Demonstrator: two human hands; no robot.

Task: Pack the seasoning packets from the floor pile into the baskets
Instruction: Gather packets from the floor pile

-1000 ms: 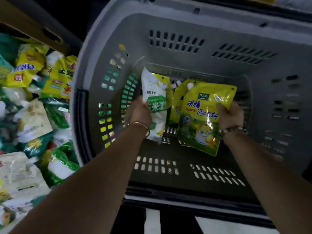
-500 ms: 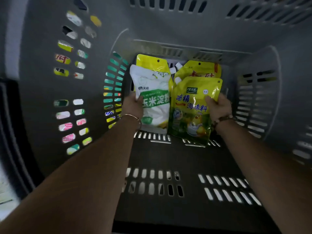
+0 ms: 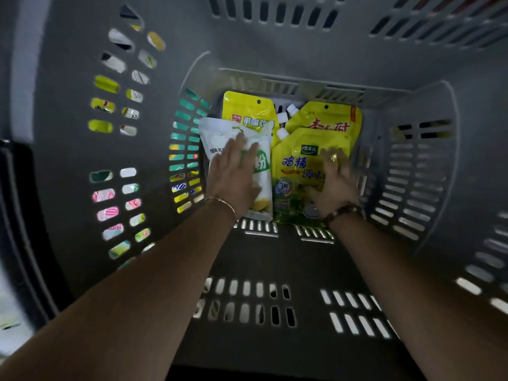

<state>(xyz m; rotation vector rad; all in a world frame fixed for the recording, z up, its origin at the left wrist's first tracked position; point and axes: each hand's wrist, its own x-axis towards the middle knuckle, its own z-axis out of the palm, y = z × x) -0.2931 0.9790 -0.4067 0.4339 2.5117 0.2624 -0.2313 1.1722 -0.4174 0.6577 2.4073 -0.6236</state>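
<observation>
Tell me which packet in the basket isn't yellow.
The white packet with green lettering, front left under the left hand; the other three are yellow.

"鸡精" on yellow pouch (image 3: 295,176), "粉" on white packet (image 3: 263,171)

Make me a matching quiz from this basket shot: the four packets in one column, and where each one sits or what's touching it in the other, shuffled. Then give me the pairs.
Things
1. white packet
2. yellow packet with blue writing
3. yellow packet with red writing
4. yellow packet with white writing

Places
A. back right, partly behind the blue-lettered one
B. under the left hand
C. under the right hand
D. back left, partly behind the white one

Pairs: 1-B, 2-C, 3-A, 4-D
</observation>
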